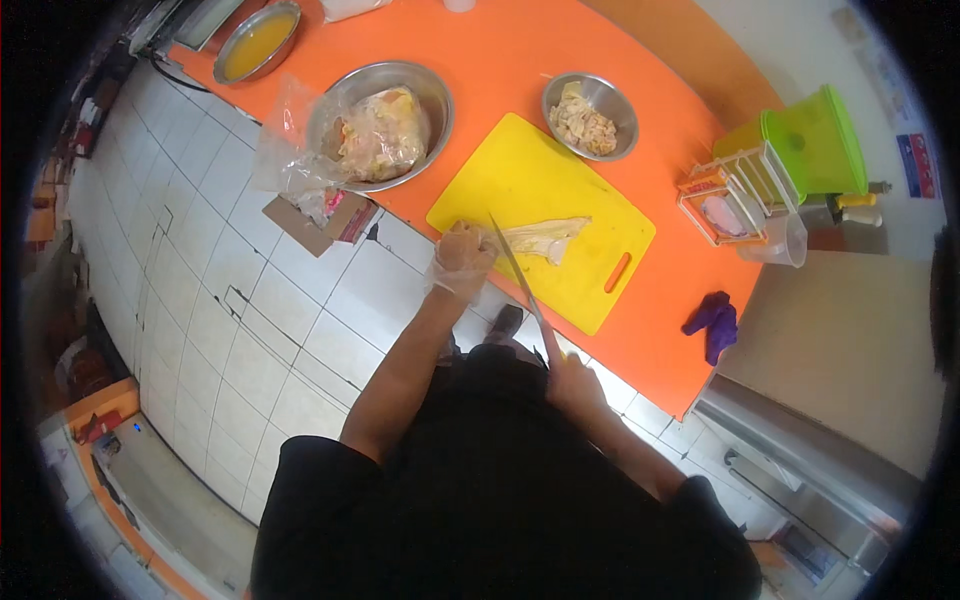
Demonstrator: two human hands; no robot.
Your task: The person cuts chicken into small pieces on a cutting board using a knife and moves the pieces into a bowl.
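A pale, flat strip of raw meat or skin [551,236] lies on a yellow cutting board [517,165]. My left hand [463,253], in a clear plastic glove, grips the strip's left end near the board's front edge. My right hand [577,386] holds a long knife [523,281] by its handle, low in front of my body. The blade points away from me, its tip over the board just right of my left hand. Whether the blade touches the strip cannot be told.
A steel bowl [442,142] holds bagged raw meat [386,135]; a smaller bowl [630,139] holds cut pieces. Yellow liquid [259,46] fills another bowl at the far left. A purple cloth [712,326], a white wire rack [720,217] and a green container [814,146] are at right.
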